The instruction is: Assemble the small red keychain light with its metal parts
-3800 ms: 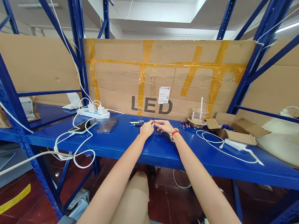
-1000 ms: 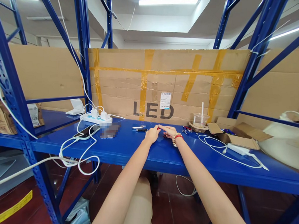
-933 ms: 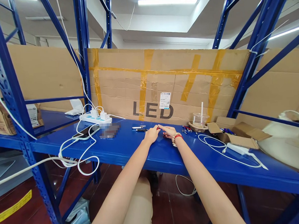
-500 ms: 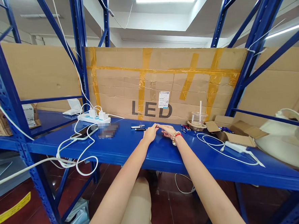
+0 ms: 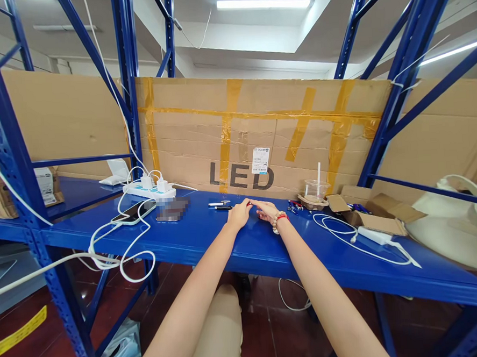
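Observation:
My left hand (image 5: 238,215) is over the blue table, its fingers closed and pointing forward. Its fingertips meet those of my right hand (image 5: 267,211), which wears a beaded bracelet and a red band. A tiny dark red bit shows where the fingertips come together; what it is I cannot make out. The right hand's fingers are curled in as well, their inner side mostly hidden. Just left of my left hand lie a silver pen (image 5: 219,204) and a black pen (image 5: 223,208).
The blue table (image 5: 202,240) carries a power strip (image 5: 150,192), a phone (image 5: 133,213) and white cables at left. On the right are a plastic cup with a straw (image 5: 315,189), an open cardboard box (image 5: 376,218), a white adapter (image 5: 375,235) and a cream bag (image 5: 455,224). A cardboard sheet (image 5: 187,138) stands behind.
Both hands keep nearly the same place and pose, fingertips still together. The whole view has shifted very slightly; nothing on the table has visibly moved.

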### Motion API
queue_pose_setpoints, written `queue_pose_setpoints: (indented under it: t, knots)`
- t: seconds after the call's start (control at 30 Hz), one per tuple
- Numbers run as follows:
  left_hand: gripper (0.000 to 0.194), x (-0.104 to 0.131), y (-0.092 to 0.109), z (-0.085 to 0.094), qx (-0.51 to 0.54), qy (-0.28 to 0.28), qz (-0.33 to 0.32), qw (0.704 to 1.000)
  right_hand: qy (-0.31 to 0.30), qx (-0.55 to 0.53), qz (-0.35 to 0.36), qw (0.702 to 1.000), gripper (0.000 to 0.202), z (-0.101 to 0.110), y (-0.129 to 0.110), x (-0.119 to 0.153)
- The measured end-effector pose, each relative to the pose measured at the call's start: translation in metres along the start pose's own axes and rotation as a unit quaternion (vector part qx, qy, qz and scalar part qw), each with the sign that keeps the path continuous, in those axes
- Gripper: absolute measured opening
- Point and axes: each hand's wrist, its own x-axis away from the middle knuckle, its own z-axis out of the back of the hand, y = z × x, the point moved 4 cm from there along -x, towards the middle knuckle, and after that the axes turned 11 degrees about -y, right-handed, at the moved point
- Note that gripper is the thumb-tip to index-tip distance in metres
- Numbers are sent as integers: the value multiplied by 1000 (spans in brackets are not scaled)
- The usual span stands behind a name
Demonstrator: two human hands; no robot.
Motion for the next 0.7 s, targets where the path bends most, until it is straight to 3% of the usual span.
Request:
queue_pose_setpoints:
  t: [0.27, 0.7]
  knots:
    - [32, -2, 0, -1, 3, 6, 17, 1000, -29, 8, 33, 999, 27, -2, -1, 3]
    - [25, -8, -4, -9, 11, -34, -13, 999, -30, 35, 44, 998, 23, 1, -2, 5]
